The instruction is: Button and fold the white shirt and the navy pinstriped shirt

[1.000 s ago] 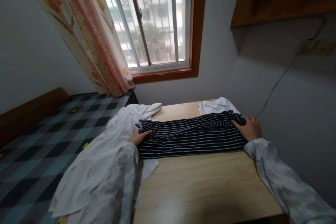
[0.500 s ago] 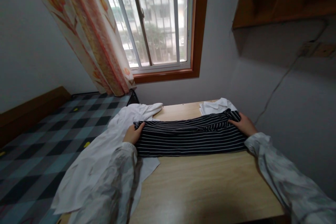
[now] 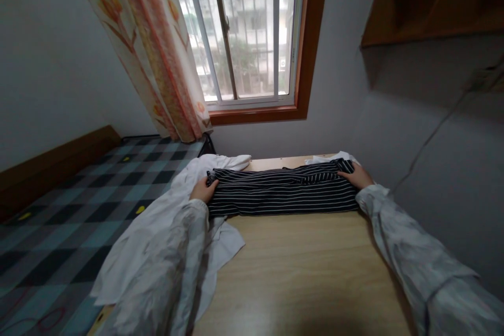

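Note:
A black garment with thin white stripes stretches in a long folded band across the wooden table. My left hand grips its left end, thumb on top. Its right end, where the cloth bunches up, is pinched in my right hand. White cloth lies crumpled beneath and beside my left forearm, draping over the table's left side. Behind the garment's right end, a second white cloth shows only in part. The fingers under the striped fabric are hidden.
Left of the table is a bed with a checked cover. A flowered curtain hangs beside the window. At the upper right a wooden shelf juts from the wall, and a cable runs down below it.
Both hands have moved the striped garment farther back on the table, and it now covers more of the white cloth behind it. The camera view has shifted slightly left.

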Available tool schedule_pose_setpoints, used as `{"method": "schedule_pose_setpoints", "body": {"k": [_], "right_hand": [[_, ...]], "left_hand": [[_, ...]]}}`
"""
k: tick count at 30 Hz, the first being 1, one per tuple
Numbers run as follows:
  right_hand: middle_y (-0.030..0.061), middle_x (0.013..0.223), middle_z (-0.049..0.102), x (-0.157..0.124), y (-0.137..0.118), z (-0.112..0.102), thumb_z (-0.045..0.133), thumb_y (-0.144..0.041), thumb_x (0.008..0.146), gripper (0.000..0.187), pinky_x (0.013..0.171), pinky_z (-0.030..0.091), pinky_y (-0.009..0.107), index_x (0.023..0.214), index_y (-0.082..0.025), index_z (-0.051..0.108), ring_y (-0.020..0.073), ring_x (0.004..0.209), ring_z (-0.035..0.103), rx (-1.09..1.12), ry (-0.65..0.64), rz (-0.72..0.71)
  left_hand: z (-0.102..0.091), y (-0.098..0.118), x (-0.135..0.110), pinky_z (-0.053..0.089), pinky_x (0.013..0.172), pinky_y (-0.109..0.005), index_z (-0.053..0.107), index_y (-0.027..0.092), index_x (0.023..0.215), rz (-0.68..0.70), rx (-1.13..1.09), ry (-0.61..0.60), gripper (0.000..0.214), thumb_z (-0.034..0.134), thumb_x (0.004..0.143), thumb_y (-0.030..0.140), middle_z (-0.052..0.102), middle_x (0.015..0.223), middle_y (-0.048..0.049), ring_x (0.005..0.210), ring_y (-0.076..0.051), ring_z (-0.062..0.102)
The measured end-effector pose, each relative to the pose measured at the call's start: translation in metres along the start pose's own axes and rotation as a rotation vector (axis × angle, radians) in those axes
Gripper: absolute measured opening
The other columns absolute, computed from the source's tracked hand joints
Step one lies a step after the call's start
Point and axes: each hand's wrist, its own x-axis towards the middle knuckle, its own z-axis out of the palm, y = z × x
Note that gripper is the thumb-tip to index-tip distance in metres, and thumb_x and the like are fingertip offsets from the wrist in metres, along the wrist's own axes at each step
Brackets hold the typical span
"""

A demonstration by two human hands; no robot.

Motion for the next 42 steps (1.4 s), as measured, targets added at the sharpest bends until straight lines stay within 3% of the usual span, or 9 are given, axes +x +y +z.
{"method": "schedule_pose_setpoints", "body": {"k": [5, 8, 12, 15, 20, 25, 30, 36, 42], "right_hand": [[0.0281, 0.133, 0.072, -0.006, 0.010, 0.005, 0.084, -0.073, 0.069, 0.092, 0.104, 0.055, 0.056, 0.135, -0.013, 0.064, 0.0432, 0.123, 0.070, -0.111, 0.013, 0.096], [0.0296, 0.137, 0.070, -0.010, 0.014, 0.000, 0.086, -0.079, 0.063, 0.105, 0.104, 0.054, 0.057, 0.140, -0.012, 0.060, 0.0448, 0.125, 0.069, -0.151, 0.009, 0.104], [0.0284, 0.130, 0.072, -0.009, 0.017, -0.013, 0.085, -0.078, 0.066, 0.100, 0.099, 0.056, 0.054, 0.137, -0.012, 0.062, 0.0439, 0.117, 0.071, -0.197, -0.024, 0.154], [0.0278, 0.126, 0.073, -0.010, 0.012, -0.022, 0.084, -0.075, 0.068, 0.099, 0.097, 0.054, 0.055, 0.140, -0.012, 0.060, 0.0439, 0.113, 0.071, -0.253, 0.070, 0.181], [0.0314, 0.140, 0.065, -0.030, -0.042, -0.011, 0.065, -0.063, 0.091, 0.073, 0.111, 0.044, 0.063, 0.139, -0.008, 0.061, 0.0472, 0.131, 0.059, -0.319, 0.373, -0.128], [0.0151, 0.171, 0.046, -0.082, -0.119, 0.046, 0.047, -0.058, 0.106, 0.059, 0.132, 0.023, 0.058, 0.147, -0.020, 0.065, 0.0360, 0.159, 0.037, -0.377, 0.006, -0.667], [0.0121, 0.174, 0.043, -0.119, -0.130, 0.093, 0.042, -0.062, 0.108, 0.069, 0.132, 0.027, 0.058, 0.164, -0.023, 0.051, 0.0322, 0.160, 0.040, -0.421, -0.340, -0.695], [0.0120, 0.174, 0.041, -0.121, -0.120, 0.099, 0.044, -0.059, 0.108, 0.067, 0.132, 0.026, 0.058, 0.165, -0.024, 0.050, 0.0319, 0.161, 0.040, -0.391, -0.339, -0.694], [0.0138, 0.172, 0.045, -0.123, -0.123, 0.097, 0.047, -0.055, 0.108, 0.064, 0.132, 0.028, 0.057, 0.160, -0.019, 0.056, 0.0320, 0.159, 0.042, -0.357, -0.317, -0.696]], "left_hand": [[0.004, -0.015, 0.003, 0.058, 0.096, -0.041, 0.075, 0.017, 0.093, -0.049, 0.125, -0.180, 0.055, 0.066, 0.084, 0.071, 0.082, 0.106, -0.0200, 0.109, -0.038, 0.077], [0.001, -0.021, 0.005, 0.058, 0.093, -0.042, 0.076, 0.019, 0.088, -0.019, 0.206, -0.252, 0.051, 0.069, 0.080, 0.069, 0.082, 0.101, -0.0188, 0.106, -0.039, 0.077], [-0.001, -0.028, 0.007, 0.058, 0.091, -0.042, 0.077, 0.021, 0.092, -0.011, 0.213, -0.171, 0.042, 0.066, 0.081, 0.060, 0.083, 0.101, -0.0159, 0.106, -0.039, 0.077], [-0.001, -0.030, 0.005, 0.058, 0.093, -0.041, 0.078, 0.020, 0.094, 0.000, 0.254, -0.152, 0.039, 0.065, 0.083, 0.055, 0.083, 0.104, -0.0164, 0.110, -0.039, 0.077], [0.003, -0.023, 0.000, 0.057, 0.095, -0.040, 0.078, 0.017, 0.106, -0.043, 0.295, -0.199, 0.046, 0.067, 0.086, 0.057, 0.082, 0.112, -0.0174, 0.115, -0.039, 0.076], [0.005, -0.013, -0.004, 0.058, 0.097, -0.040, 0.077, 0.016, 0.116, -0.041, 0.188, -0.179, 0.053, 0.079, 0.082, 0.056, 0.083, 0.111, -0.0159, 0.113, -0.037, 0.076], [-0.005, -0.016, -0.009, 0.058, 0.091, -0.035, 0.082, 0.017, 0.109, -0.028, 0.152, -0.223, 0.037, 0.075, 0.086, 0.046, 0.085, 0.107, -0.0119, 0.106, -0.032, 0.079], [-0.021, -0.001, -0.009, 0.056, 0.090, -0.036, 0.084, 0.017, 0.107, 0.035, 0.263, -0.210, 0.034, 0.073, 0.087, 0.042, 0.084, 0.106, -0.0128, 0.105, -0.034, 0.077], [-0.010, 0.078, -0.011, 0.057, 0.087, -0.036, 0.083, 0.021, 0.109, 0.245, 0.449, -0.131, 0.033, 0.067, 0.092, 0.044, 0.082, 0.111, -0.0130, 0.106, -0.033, 0.076]]}}
